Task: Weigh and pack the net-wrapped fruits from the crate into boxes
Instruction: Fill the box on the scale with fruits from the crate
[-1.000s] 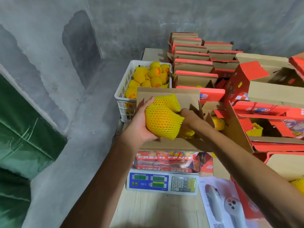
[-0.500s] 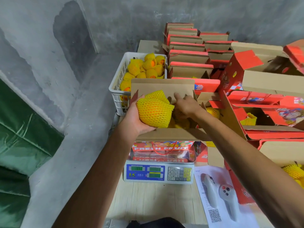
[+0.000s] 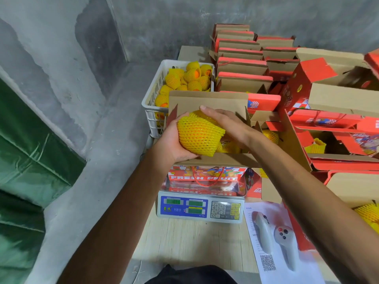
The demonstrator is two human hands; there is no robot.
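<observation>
- A person's left hand (image 3: 174, 140) cups a net-wrapped fruit (image 3: 199, 136) from below and the side, palm and curled fingers round its yellow foam mesh, above the near edge of an open box (image 3: 209, 101) standing on the scale (image 3: 202, 208).
- The right hand (image 3: 223, 124) lies flat over the top of the fruit, fingers straight and together, touching the netting and holding nothing.
- The net sleeve is a soft, ribbed lattice with a diamond weave; it bulges round the fruit and ends in a loose, ruffled open collar on the right.
- The box is plain brown corrugated card inside, glossy red print outside, lettered "FRESH FRUIT", with a red cord handle (image 3: 207, 177) hanging down its front. More yellow-netted fruit lies inside, partly hidden by the hands.
- The scale has a shiny steel pan, a blue front panel with green displays and a keypad; the figures are too blurred to read.
- Behind the box, a white slatted plastic crate (image 3: 152, 95) holds a heap of netted fruits (image 3: 184, 80), some showing orange skin at the open ends.
- To the right, folded and open red cartons (image 3: 244, 64) stand in rows and piles, crowding that side of the pale wooden table (image 3: 184, 240).
- Two grey handheld controllers (image 3: 285, 242) rest on a printed sheet (image 3: 266, 263) bearing a QR code, just right of the scale.
- Rough grey concrete wall (image 3: 61, 58) and green sheeting (image 3: 24, 150) fill the left.
</observation>
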